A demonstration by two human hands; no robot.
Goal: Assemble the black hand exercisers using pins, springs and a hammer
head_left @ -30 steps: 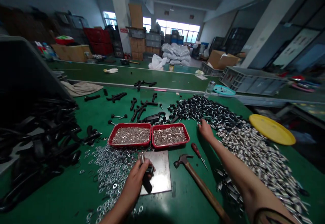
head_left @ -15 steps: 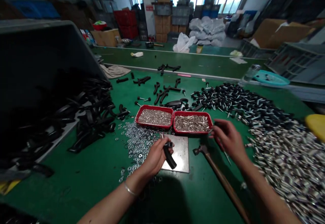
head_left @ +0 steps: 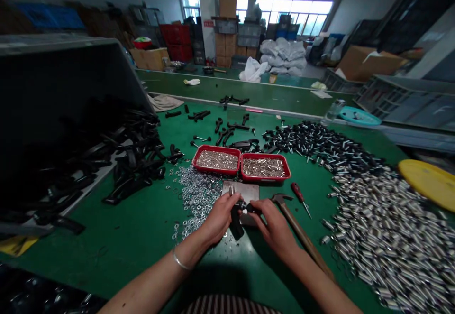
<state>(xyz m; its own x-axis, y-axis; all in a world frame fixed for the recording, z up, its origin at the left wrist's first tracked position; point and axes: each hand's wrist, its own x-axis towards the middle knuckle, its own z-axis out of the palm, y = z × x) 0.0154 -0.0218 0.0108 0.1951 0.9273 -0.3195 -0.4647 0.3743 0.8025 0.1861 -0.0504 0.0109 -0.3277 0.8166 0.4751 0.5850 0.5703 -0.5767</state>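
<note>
My left hand (head_left: 221, 217) is closed around a black curved handle (head_left: 236, 228), which hangs down below the fingers. A short shiny metal cylinder (head_left: 232, 190) sticks up between its thumb and fingers. Close beside it, my right hand (head_left: 275, 226) pinches a small black knob (head_left: 251, 208) against the handle's upper end. The exact contact there is partly hidden by the fingertips. Both hands are over a flat metal plate (head_left: 254, 190) on the green table. Right of them lie a claw hammer (head_left: 302, 233) and a red-handled screwdriver (head_left: 297, 193).
Two red trays of small metal parts (head_left: 217, 170) stand behind the plate. Loose washers (head_left: 197, 195) spread left; metal cylinders (head_left: 380, 224) and black-headed bolts (head_left: 320, 138) heap up at right. A tipped grey bin (head_left: 131, 77) spills black handles. A yellow lid (head_left: 426, 181) lies far right.
My right hand has moved left from the right tray's edge to the handle in my left hand. The screwdriver, earlier partly behind that hand, now shows fully. The view has shifted slightly.
</note>
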